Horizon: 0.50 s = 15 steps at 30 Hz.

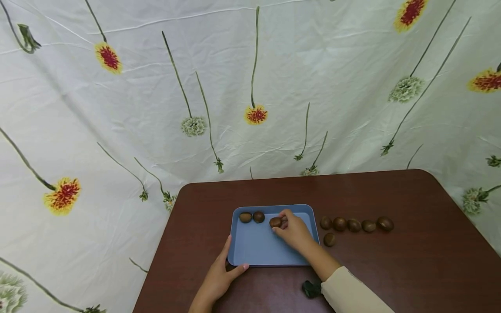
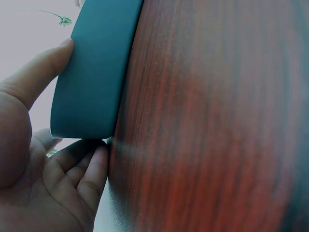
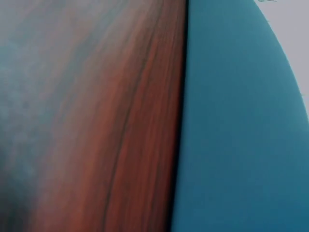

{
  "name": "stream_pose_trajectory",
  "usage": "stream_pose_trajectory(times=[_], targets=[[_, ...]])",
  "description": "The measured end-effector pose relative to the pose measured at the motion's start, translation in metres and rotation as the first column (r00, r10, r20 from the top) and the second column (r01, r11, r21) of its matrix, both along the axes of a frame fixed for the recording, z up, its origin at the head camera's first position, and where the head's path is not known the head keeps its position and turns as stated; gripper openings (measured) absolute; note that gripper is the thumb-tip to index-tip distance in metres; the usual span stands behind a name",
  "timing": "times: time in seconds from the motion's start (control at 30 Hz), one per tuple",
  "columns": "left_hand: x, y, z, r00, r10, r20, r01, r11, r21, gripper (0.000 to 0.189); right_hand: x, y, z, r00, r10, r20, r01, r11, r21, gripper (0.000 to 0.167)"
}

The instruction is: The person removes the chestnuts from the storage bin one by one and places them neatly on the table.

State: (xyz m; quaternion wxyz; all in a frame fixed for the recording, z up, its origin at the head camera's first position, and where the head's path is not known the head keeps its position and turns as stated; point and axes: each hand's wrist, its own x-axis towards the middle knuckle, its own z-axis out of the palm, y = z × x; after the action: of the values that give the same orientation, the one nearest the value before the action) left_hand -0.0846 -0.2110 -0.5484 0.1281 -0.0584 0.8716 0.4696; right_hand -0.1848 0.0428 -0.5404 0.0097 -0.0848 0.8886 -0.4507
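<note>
A shallow blue tray (image 1: 254,248) lies on the table, with two brown chestnuts (image 1: 245,217) side by side near its back left corner. My right hand (image 1: 294,232) reaches over the tray and pinches another chestnut (image 1: 275,222) between thumb and fingers, to the right of those two. At the tray's front left corner, my left hand (image 1: 217,274) grips the edge. The left wrist view has its thumb (image 2: 48,65) against the tray wall (image 2: 94,72) and the other fingers curled at the corner. The right wrist view shows the tray's side (image 3: 236,121), with the right hand out of frame.
Right of the tray, several chestnuts (image 1: 354,225) form a row on the brown table (image 1: 415,269). A single chestnut (image 1: 329,239) sits in front of the row's left end. A small dark object (image 1: 311,288) is beside the right sleeve. Behind the table hangs a flowered white cloth (image 1: 219,56).
</note>
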Motion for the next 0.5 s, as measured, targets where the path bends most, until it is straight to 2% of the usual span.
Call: stream_pose_trajectory(times=[0.3, 0.5], targets=[[0.000, 0.001, 0.001, 1.000, 0.006, 0.000, -0.006, 1.000, 0.003, 0.108, 0.010, 0.015, 0.008, 0.998, -0.037, 0.055, 0.045, 0.987, -0.155, 0.035], [0.001, 0.001, 0.001, 1.000, 0.001, 0.000, -0.001, 1.000, 0.001, 0.107, 0.018, 0.029, 0.017, 0.996, -0.056, 0.072, 0.069, 0.979, -0.190, 0.039]])
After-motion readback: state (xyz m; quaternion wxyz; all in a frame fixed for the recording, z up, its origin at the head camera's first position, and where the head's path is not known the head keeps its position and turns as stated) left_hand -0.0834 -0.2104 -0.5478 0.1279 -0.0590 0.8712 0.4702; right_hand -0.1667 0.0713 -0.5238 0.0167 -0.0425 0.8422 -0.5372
